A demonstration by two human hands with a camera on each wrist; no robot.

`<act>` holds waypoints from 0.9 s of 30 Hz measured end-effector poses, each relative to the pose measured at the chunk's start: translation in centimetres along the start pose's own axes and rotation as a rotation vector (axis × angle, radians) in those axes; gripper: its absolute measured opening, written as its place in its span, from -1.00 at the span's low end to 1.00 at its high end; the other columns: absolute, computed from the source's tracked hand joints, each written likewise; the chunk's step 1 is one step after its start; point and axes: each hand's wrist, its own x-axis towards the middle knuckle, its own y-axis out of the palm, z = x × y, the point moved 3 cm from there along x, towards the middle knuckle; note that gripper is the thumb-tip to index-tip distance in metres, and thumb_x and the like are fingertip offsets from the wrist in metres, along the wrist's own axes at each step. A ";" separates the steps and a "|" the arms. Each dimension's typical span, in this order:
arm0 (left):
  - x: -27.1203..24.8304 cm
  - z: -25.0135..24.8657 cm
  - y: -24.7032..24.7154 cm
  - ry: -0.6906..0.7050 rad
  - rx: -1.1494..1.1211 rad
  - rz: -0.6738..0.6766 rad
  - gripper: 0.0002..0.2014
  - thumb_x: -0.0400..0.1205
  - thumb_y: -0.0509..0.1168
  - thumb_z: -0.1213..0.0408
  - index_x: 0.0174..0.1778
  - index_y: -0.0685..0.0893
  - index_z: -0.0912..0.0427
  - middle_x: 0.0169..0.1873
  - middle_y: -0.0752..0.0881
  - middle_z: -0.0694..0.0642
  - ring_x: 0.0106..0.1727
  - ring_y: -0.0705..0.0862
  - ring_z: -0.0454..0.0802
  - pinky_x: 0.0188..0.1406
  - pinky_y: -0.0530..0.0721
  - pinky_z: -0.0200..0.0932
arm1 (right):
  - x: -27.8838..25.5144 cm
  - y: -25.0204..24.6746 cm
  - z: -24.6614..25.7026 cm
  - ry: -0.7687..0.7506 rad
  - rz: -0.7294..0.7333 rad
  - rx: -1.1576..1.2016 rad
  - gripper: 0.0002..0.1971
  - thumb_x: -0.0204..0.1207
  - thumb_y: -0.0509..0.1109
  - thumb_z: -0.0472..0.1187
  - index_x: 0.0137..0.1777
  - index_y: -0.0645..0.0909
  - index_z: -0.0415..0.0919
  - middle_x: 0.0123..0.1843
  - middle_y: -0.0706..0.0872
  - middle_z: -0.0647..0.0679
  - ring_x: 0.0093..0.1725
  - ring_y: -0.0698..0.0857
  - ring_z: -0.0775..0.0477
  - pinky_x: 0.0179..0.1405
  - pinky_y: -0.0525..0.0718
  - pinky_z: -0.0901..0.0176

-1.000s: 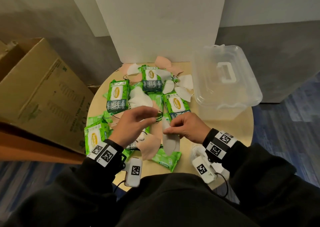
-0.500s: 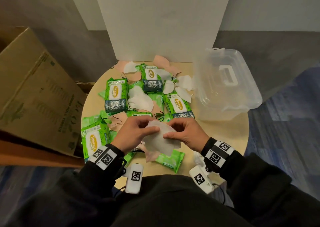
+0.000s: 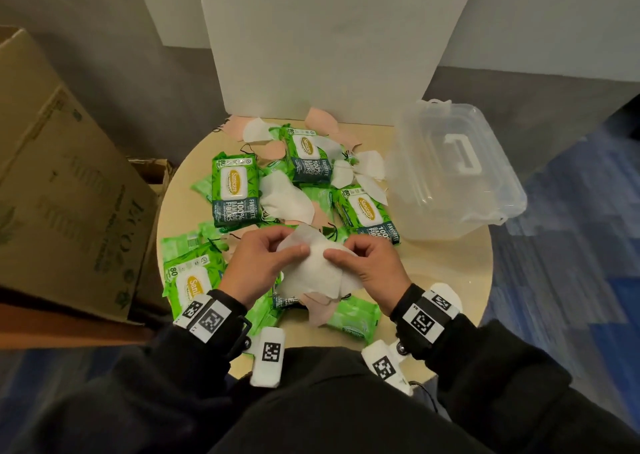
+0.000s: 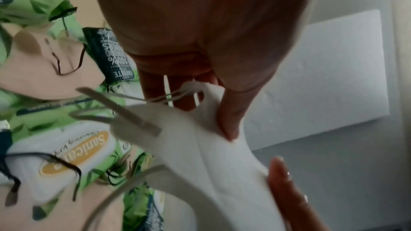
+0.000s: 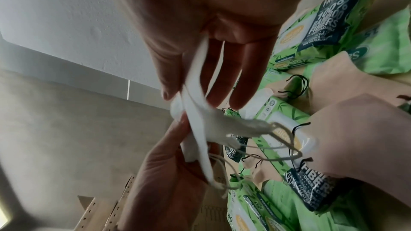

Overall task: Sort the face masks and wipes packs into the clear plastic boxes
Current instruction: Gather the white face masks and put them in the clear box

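Big cardboard box [image 3: 65, 190] fills the left side of the head view. A round table [image 3: 446, 273] sits mid-frame, with a clear plastic box [image 3: 450, 176], lid on, at its upper right. Green wipes packs [image 3: 235, 193] and loose masks are scattered across the middle. Lower centre, both hands are up off the table: left hand [image 3: 256, 266] and right hand [image 3: 367, 266] each pinch the same white face mask [image 3: 311, 273] between thumb and fingers.
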 end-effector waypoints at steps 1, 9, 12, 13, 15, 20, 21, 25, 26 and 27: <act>0.1 0.2 -0.1 0.002 0.038 -0.008 -0.92 0.60 0.54 0.42 -0.05 0.87 0.19 -0.21 0.87 -0.02 -0.21 0.77 -0.16 -0.22 0.72 -0.25 | 0.0 0.2 0.0 0.014 0.006 0.003 -0.66 0.49 0.60 -0.36 -0.44 0.57 -0.20 -0.51 0.57 0.12 -0.47 0.49 0.18 -0.45 0.45 0.39; 1.5 1.6 -3.5 -0.038 -0.109 -0.294 -0.86 0.57 0.56 0.31 0.03 0.87 0.19 -0.07 0.88 0.23 -0.09 0.78 0.11 -0.06 0.76 0.02 | 0.8 0.6 -0.6 0.222 -0.092 0.192 -0.92 0.63 0.48 -0.32 -0.04 0.82 -0.27 -0.15 0.85 -0.10 -0.18 0.78 -0.01 -0.22 0.78 0.10; 1.8 0.9 -4.1 -0.098 -0.276 -0.205 -0.82 0.60 0.53 0.40 0.10 0.82 0.29 -0.04 0.86 0.27 -0.10 0.78 0.11 -0.13 0.72 -0.05 | 1.3 1.1 -0.9 0.311 -0.103 0.278 -0.86 0.66 0.42 -0.38 0.10 0.79 -0.27 -0.04 0.86 -0.14 -0.09 0.81 -0.08 0.01 0.82 -0.16; 1.8 0.7 -3.9 -0.109 -0.305 -0.161 -0.80 0.59 0.53 0.41 0.11 0.81 0.31 -0.02 0.86 0.28 -0.10 0.79 0.11 -0.14 0.73 -0.07 | 1.5 1.3 -1.0 0.331 -0.098 0.308 -0.85 0.67 0.40 -0.39 0.13 0.77 -0.28 -0.02 0.85 -0.17 -0.09 0.81 -0.09 0.00 0.82 -0.16; 1.6 0.6 -3.1 -0.109 -0.281 -0.125 -0.84 0.57 0.54 0.44 0.05 0.80 0.29 -0.08 0.86 0.22 -0.16 0.79 0.05 -0.22 0.74 -0.13 | 1.6 2.0 -0.9 0.366 -0.078 0.381 -0.83 0.69 0.36 -0.41 0.18 0.74 -0.32 -0.01 0.85 -0.20 -0.13 0.82 -0.10 -0.10 0.85 -0.09; 1.6 1.8 -1.8 -0.096 -0.159 -0.089 -0.75 0.37 0.65 0.19 -0.13 0.81 0.18 -0.19 0.82 0.15 -0.20 0.68 0.02 -0.25 0.60 -0.12 | 1.4 3.4 -0.3 0.404 -0.037 0.492 -0.83 0.71 0.31 -0.38 0.15 0.73 -0.36 -0.10 0.83 -0.24 -0.22 0.81 -0.11 -0.17 0.83 -0.07; 1.6 2.0 -1.8 -0.092 -0.139 -0.083 -0.73 0.36 0.65 0.16 -0.15 0.80 0.20 -0.22 0.81 0.14 -0.22 0.66 0.01 -0.26 0.58 -0.13 | 1.4 3.4 -0.3 0.409 -0.037 0.485 -0.85 0.71 0.32 -0.35 0.11 0.73 -0.34 -0.13 0.82 -0.23 -0.24 0.80 -0.11 -0.19 0.82 -0.07; 1.7 2.0 -1.9 -0.084 -0.109 -0.070 -0.65 0.34 0.66 0.11 -0.15 0.77 0.27 -0.28 0.79 0.15 -0.25 0.64 0.00 -0.28 0.54 -0.14 | 1.1 3.4 -0.2 0.424 -0.032 0.456 -0.84 0.70 0.34 -0.29 0.11 0.73 -0.33 -0.02 0.79 -0.32 -0.16 0.80 -0.20 -0.11 0.82 -0.19; 1.8 2.1 -2.0 -0.085 -0.101 -0.067 -0.66 0.34 0.66 0.10 -0.15 0.78 0.25 -0.28 0.79 0.15 -0.25 0.64 0.00 -0.26 0.54 -0.13 | 1.1 3.4 -0.1 0.424 -0.029 0.448 -0.83 0.71 0.34 -0.28 0.10 0.74 -0.33 0.00 0.80 -0.33 -0.14 0.80 -0.22 -0.08 0.81 -0.21; 1.8 2.2 -2.0 -0.087 -0.094 -0.066 -0.67 0.34 0.66 0.10 -0.16 0.78 0.23 -0.27 0.79 0.15 -0.24 0.64 0.00 -0.24 0.54 -0.11 | 1.1 3.3 -0.1 0.424 -0.026 0.440 -0.82 0.72 0.34 -0.25 0.12 0.74 -0.33 0.01 0.81 -0.33 -0.12 0.81 -0.23 -0.07 0.81 -0.22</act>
